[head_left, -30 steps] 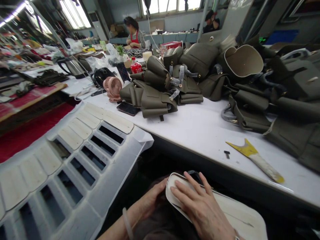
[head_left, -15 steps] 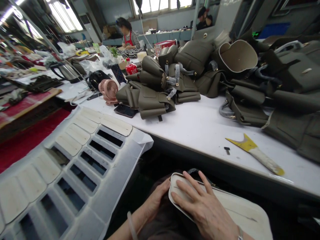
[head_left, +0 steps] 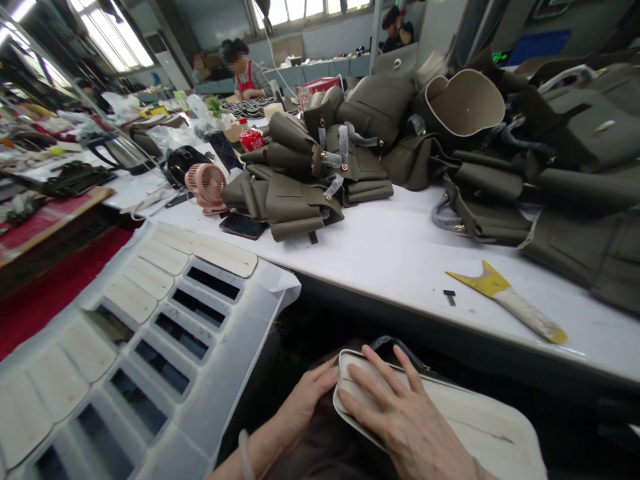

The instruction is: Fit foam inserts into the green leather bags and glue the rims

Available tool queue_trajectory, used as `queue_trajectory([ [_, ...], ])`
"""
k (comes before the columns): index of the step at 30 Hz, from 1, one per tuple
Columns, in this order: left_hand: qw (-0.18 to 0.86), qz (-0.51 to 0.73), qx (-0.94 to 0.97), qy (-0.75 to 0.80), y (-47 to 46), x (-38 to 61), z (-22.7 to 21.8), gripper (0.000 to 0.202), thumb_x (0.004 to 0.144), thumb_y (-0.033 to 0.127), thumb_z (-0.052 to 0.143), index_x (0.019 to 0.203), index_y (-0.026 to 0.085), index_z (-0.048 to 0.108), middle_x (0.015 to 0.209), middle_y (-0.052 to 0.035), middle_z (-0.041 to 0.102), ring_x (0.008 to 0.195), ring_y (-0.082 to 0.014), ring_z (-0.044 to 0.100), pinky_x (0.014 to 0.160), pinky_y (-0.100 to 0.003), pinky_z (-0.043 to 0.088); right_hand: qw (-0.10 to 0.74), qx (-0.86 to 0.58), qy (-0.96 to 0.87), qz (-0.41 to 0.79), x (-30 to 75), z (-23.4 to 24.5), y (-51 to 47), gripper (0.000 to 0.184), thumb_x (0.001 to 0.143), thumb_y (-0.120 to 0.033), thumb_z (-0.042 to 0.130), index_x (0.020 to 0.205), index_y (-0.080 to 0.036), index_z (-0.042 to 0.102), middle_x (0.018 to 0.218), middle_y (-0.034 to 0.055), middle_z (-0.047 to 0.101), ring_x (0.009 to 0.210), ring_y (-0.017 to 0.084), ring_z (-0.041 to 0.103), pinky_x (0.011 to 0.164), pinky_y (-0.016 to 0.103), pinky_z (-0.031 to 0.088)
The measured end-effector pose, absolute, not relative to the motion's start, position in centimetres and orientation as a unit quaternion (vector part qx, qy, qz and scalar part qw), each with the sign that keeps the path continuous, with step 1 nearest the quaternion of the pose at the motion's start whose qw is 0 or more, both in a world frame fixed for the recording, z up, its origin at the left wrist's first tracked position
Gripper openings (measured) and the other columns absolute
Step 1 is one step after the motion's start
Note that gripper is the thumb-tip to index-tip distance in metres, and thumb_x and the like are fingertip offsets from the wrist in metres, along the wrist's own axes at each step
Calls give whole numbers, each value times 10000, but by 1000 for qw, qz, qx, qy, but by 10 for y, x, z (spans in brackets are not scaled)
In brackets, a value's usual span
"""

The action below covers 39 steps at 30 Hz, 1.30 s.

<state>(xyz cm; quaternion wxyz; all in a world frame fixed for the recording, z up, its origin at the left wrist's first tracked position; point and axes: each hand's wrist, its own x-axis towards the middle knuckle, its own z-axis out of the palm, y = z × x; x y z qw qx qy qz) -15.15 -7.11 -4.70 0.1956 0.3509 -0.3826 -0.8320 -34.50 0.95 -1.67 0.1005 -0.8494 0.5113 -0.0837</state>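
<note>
On my lap lies a bag with a long cream panel (head_left: 480,417) facing up, its corners rounded and a dark slit line near its right end. My right hand (head_left: 407,417) rests flat on the panel, fingers spread toward its left end. Gripping the bag's left end is my left hand (head_left: 307,400), thumb along the rim and the other fingers partly hidden below. A plastic-wrapped handle (head_left: 395,343) of the bag shows behind my right fingertips. The bag's underside is hidden.
At left stands a white plastic rack (head_left: 200,407) with slots and several cream panels (head_left: 225,253) on it. The white table (head_left: 380,253) holds a pile of olive bags (head_left: 300,203), a yellow-tipped scraper (head_left: 505,297), a small dark tab (head_left: 449,297), a pink fan (head_left: 206,185) and a phone (head_left: 243,226).
The whole view has shifted slightly. My left hand sits a little further out at the panel's left end, its thumb lying straighter; my right hand stays nearly in place.
</note>
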Motion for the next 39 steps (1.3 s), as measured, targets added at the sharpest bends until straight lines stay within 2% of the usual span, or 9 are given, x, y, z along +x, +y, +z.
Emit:
queue_trajectory([
  [11, 200, -786, 396, -430, -71, -158, -41, 471, 926, 322, 574, 1381, 205, 529, 1378, -85, 572, 1293, -292, 490, 1110, -423, 346, 98, -852, 501, -121, -348, -22, 9, 702, 731, -63, 480, 1380, -327, 437, 1507, -27, 417, 1464, 304, 105, 1110, 524, -180],
  [14, 204, -738, 420, -487, -73, -158, -45, 451, 924, 346, 579, 1357, 222, 555, 1414, -63, 540, 1337, -275, 447, 1147, -409, 305, 133, -837, 514, -129, -346, -24, 9, 748, 703, -28, 458, 1387, -328, 421, 1533, -42, 383, 1475, 294, 85, 1104, 531, -180],
  [17, 214, -710, 432, -513, -72, -157, -54, 452, 917, 355, 591, 1352, 239, 560, 1440, -51, 514, 1339, -263, 447, 1174, -402, 258, 194, -808, 539, -139, -343, -23, 10, 751, 715, -15, 424, 1391, -344, 397, 1547, -75, 354, 1483, 274, 80, 1119, 582, -103],
  [21, 234, -795, 390, -400, -66, -158, -61, 486, 915, 342, 594, 1381, 220, 527, 1407, -82, 547, 1327, -276, 463, 1162, -434, 271, 249, -755, 586, -157, -339, -15, 13, 649, 787, -24, 376, 1372, -305, 400, 1502, -72, 426, 1475, 215, 160, 1158, 611, 31],
  [26, 276, -843, 357, -293, -57, -160, -59, 467, 925, 341, 576, 1363, 180, 546, 1382, -112, 565, 1317, -279, 475, 1149, -417, 285, 254, -733, 605, -179, -332, -8, 17, 581, 795, -23, 386, 1297, -302, 474, 1464, -60, 481, 1466, 216, 206, 1164, 636, 37],
  [32, 264, -780, 400, -403, -63, -158, -59, 456, 901, 325, 614, 1339, 204, 570, 1382, -92, 570, 1309, -284, 482, 1138, -408, 317, 303, -691, 618, -220, -334, -5, 10, 625, 678, 9, 424, 1209, -302, 531, 1397, -29, 552, 1459, 201, 230, 1173, 624, 28],
  [36, 258, -720, 404, -501, -69, -159, -64, 458, 884, 376, 620, 1320, 238, 589, 1394, -67, 562, 1308, -289, 484, 1138, -410, 333, 382, -579, 652, -307, -328, 3, 0, 541, 610, -6, 450, 1056, -271, 604, 1261, -8, 647, 1422, 211, 322, 1177, 617, 13],
  [37, 254, -707, 404, -522, -70, -160, -64, 465, 879, 386, 624, 1324, 256, 584, 1411, -54, 546, 1324, -286, 467, 1144, -404, 326, 401, -539, 653, -350, -326, 6, -1, 495, 608, -6, 454, 1001, -256, 620, 1217, 2, 669, 1398, 215, 367, 1181, 607, 54],
  [39, 244, -682, 409, -555, -71, -159, -66, 479, 882, 404, 617, 1345, 298, 558, 1456, -21, 499, 1366, -273, 415, 1163, -396, 299, 418, -455, 642, -455, -326, 13, 1, 397, 651, -16, 473, 940, -230, 640, 1174, 32, 691, 1331, 213, 464, 1171, 542, 224],
])
